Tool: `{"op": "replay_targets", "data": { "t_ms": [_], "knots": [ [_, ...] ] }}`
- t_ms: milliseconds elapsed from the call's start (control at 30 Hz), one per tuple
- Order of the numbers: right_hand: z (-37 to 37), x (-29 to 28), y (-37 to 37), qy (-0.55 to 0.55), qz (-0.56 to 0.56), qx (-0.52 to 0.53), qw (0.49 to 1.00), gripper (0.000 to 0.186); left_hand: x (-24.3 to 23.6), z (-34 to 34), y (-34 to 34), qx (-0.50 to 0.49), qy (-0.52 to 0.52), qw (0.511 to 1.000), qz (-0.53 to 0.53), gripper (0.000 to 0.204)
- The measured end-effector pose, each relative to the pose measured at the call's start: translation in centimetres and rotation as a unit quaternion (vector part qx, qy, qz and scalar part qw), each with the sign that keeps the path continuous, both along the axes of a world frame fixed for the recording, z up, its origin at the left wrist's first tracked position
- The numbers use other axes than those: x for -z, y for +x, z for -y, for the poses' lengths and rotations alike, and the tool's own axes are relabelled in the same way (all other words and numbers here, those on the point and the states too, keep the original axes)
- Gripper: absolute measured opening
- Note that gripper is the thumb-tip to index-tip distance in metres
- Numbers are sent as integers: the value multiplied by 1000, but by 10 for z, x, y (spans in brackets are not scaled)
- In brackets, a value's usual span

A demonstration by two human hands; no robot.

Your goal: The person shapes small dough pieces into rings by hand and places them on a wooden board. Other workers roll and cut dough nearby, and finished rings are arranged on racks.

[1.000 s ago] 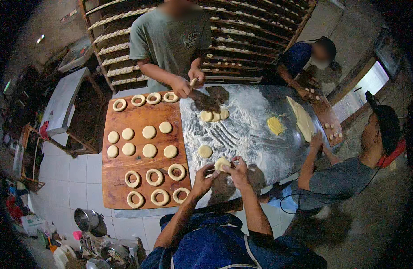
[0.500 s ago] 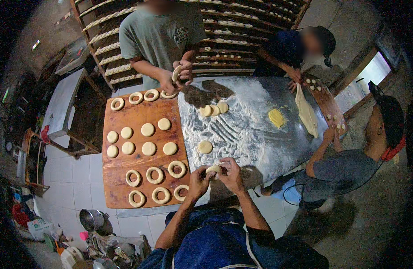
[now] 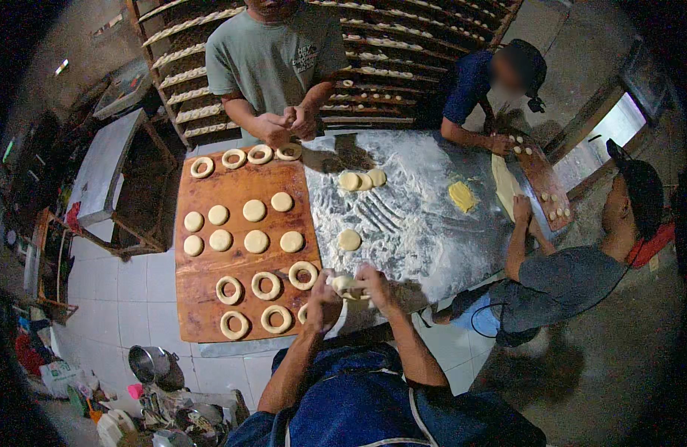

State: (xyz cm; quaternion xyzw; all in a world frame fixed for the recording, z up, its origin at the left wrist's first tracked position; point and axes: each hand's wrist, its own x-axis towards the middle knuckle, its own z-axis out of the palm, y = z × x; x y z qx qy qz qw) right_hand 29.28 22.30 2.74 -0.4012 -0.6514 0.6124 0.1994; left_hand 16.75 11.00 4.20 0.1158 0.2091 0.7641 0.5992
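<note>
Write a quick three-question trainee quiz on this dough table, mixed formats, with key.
1. How many flat dough discs lie on the wooden board?

2. True or false: the yellow lump lies to the right of the three overlapping dough rounds on the floured table.

3. Between the left hand and the right hand is:
A) a metal pot
B) a piece of dough
C) a rolling pin

Key: 1. Eight, in two rows of four. 2. True. 3. B.
</note>
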Motion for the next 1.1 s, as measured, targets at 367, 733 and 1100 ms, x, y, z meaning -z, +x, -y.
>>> {"op": "replay_targets", "data": {
  "t_ms": [367,733,1100],
  "knots": [
    [48,-40,-41,174,71,-1,982,65,39,-5,3,-199,-196,921,-273,18],
    [60,-7,-41,160,96,16,982,65,29,3,-7,-143,-175,960,-166,27],
    [86,-10,-56,42,36,14,998,51,62,29,-32,-170,-116,940,-273,35]
  ]
}}
